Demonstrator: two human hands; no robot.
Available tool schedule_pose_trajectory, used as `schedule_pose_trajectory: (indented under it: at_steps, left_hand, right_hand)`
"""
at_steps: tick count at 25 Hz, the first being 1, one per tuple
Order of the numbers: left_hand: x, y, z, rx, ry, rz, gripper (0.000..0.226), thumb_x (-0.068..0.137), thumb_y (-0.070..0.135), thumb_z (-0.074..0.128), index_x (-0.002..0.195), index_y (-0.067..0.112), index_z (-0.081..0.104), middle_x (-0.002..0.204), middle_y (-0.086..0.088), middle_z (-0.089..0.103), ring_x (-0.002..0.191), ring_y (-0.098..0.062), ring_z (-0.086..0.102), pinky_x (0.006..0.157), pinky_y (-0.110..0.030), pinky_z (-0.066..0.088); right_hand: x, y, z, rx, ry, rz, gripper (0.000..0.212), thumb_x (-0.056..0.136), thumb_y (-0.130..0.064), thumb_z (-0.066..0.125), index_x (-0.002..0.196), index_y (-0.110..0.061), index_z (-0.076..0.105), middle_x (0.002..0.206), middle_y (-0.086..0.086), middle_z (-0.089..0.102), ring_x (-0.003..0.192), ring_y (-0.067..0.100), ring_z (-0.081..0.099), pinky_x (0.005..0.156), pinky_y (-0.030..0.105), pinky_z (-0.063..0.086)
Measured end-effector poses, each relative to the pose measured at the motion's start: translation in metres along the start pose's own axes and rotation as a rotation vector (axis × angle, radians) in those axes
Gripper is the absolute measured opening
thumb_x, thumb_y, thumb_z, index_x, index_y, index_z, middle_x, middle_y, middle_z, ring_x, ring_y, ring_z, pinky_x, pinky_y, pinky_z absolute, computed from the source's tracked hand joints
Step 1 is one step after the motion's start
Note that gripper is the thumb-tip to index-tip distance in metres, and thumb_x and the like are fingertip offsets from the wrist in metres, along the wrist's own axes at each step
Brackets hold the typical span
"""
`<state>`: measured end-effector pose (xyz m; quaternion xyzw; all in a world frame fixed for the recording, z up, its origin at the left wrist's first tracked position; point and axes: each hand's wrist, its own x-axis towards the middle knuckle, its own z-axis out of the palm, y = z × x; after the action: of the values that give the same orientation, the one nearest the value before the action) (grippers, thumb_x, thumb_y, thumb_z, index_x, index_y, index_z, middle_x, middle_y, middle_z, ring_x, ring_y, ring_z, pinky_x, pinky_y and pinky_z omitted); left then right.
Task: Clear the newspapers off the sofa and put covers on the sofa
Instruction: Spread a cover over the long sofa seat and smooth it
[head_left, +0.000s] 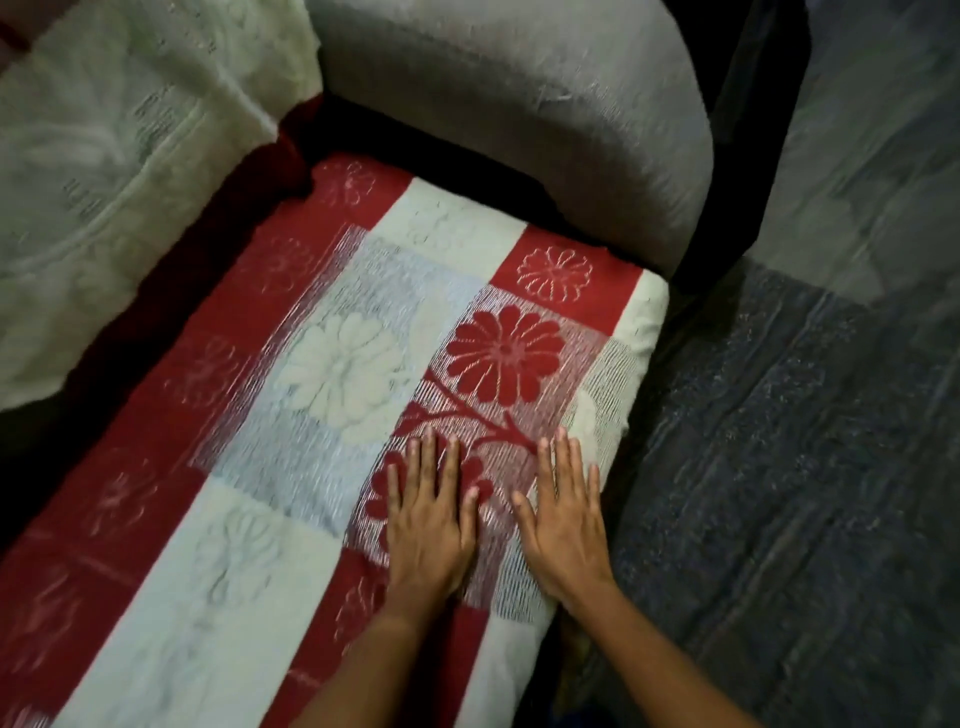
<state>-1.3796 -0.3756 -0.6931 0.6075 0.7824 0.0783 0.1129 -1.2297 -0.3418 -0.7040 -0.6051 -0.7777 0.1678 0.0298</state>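
A red and white cover (332, 374) with flower patterns lies spread over the sofa seat. My left hand (428, 514) presses flat on it near the seat's front edge, fingers straight. My right hand (563, 519) lies flat beside it, close to the seat's right front corner, fingers straight too. A pale cream cover (119, 171) drapes the sofa backrest at the upper left. No newspapers are in view.
The grey padded sofa armrest (519, 104) rises at the far end of the seat. A dark frame post (748, 130) stands beside it. A dark blue-grey rug (805, 467) covers the floor to the right, with grey floor (883, 130) beyond.
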Motion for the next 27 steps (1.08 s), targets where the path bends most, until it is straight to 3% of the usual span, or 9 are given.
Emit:
schedule_pose_trajectory:
  at_steps: [12, 17, 24, 27]
  left_hand:
    - [-0.241, -0.061, 0.007, 0.013, 0.044, -0.223, 0.057, 0.097, 0.047, 0.015, 0.146, 0.02, 0.022, 0.153, -0.009, 0.023, 0.142, -0.019, 0.01, 0.116, -0.037, 0.0]
    - [-0.347, -0.105, -0.01, -0.001, 0.051, -0.43, 0.058, 0.094, 0.046, 0.021, 0.147, 0.022, 0.017, 0.154, -0.008, 0.018, 0.142, -0.022, 0.012, 0.115, -0.037, -0.004]
    - [-0.508, -0.194, -0.026, 0.021, 0.104, -0.624, 0.057, 0.095, 0.046, 0.026, 0.147, 0.027, 0.014, 0.154, -0.003, 0.013, 0.142, -0.016, 0.006, 0.115, -0.035, -0.005]
    - [-0.557, -0.22, -0.029, -0.028, 0.105, -0.639, 0.057, 0.093, 0.045, 0.029, 0.147, 0.03, 0.018, 0.154, 0.0, 0.013, 0.142, -0.017, 0.009, 0.114, -0.035, -0.002]
  right_hand:
    - [-0.186, -0.064, 0.04, -0.079, -0.101, -0.343, 0.065, 0.095, -0.043, 0.024, 0.147, -0.007, 0.012, 0.155, 0.012, 0.015, 0.144, 0.022, 0.01, 0.113, 0.041, 0.009]
    - [-0.269, -0.111, 0.06, -0.121, -0.183, -0.526, 0.065, 0.095, -0.043, 0.026, 0.146, -0.004, 0.019, 0.153, 0.015, 0.02, 0.142, 0.026, 0.016, 0.112, 0.041, 0.009]
    - [-0.388, -0.223, 0.105, -0.124, -0.295, -0.687, 0.066, 0.097, -0.046, 0.016, 0.147, -0.003, 0.013, 0.155, 0.013, 0.007, 0.144, 0.026, 0.008, 0.114, 0.043, -0.002]
    - [-0.429, -0.265, 0.123, -0.137, -0.317, -0.709, 0.068, 0.096, -0.048, 0.006, 0.147, -0.004, 0.009, 0.155, 0.012, 0.001, 0.144, 0.026, 0.004, 0.117, 0.048, 0.004]
